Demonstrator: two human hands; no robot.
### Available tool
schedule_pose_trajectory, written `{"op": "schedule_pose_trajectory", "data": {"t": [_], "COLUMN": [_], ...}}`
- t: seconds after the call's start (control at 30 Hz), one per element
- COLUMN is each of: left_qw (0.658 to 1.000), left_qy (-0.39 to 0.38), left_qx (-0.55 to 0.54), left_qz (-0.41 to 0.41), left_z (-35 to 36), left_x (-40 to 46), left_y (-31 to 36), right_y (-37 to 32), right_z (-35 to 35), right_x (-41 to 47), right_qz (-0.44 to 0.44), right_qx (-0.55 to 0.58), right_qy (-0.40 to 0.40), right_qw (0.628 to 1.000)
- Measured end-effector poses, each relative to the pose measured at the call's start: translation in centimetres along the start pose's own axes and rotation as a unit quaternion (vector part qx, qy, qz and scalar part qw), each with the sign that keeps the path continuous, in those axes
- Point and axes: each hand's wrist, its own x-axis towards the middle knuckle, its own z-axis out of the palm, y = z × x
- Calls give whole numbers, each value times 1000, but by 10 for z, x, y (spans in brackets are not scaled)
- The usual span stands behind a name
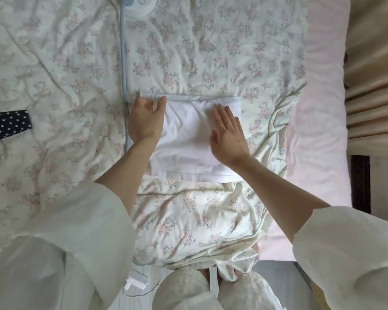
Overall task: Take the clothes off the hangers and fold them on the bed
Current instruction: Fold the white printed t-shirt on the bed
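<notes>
A white garment (186, 139), folded into a flat rectangle with a pale blue-grey edge along its far side, lies on the floral bedspread (211, 59) in the middle of the view. My left hand (145, 118) sits at the garment's far left corner with fingers loosely curled and thumb spread, holding nothing that I can see. My right hand (227, 133) lies flat on the right half of the garment, fingers straight and together. No hanger is in view.
A dark cloth with white dots (8, 126) lies at the left edge. A pale blue cord (123, 63) runs down the bed from a round white device (141, 5) at the top. Pink sheet (318, 108) and wooden slats (374, 97) border the right side.
</notes>
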Motion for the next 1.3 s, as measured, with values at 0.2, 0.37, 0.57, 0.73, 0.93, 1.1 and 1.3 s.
{"op": "schedule_pose_trajectory", "data": {"t": [0.2,0.37,0.57,0.73,0.93,1.1,1.3], "left_qw": [995,990,979,958,992,996,990], "left_qy": [34,86,51,-72,-62,-52,40], "left_qx": [74,-101,-190,-193,-81,56,90], "left_qz": [50,48,-57,-199,-69,-39,97], "left_z": [2,0,-2,-13,-10,-3,-3], "left_x": [3,-5,2,10,-17,-59,-66], "left_y": [3,-5,-7,-21,-8,-31,-38], "right_y": [5,9,9,10,5,12,17], "right_z": [-7,-2,-1,0,7,24,36], "right_x": [16,19,27,27,20,-16,-35], "right_qz": [30,49,54,54,50,45,53], "right_qx": [-35,29,80,96,35,-37,-52], "right_qy": [-59,-125,-142,-116,-56,-56,-61], "right_qw": [997,991,985,987,997,997,995]}}
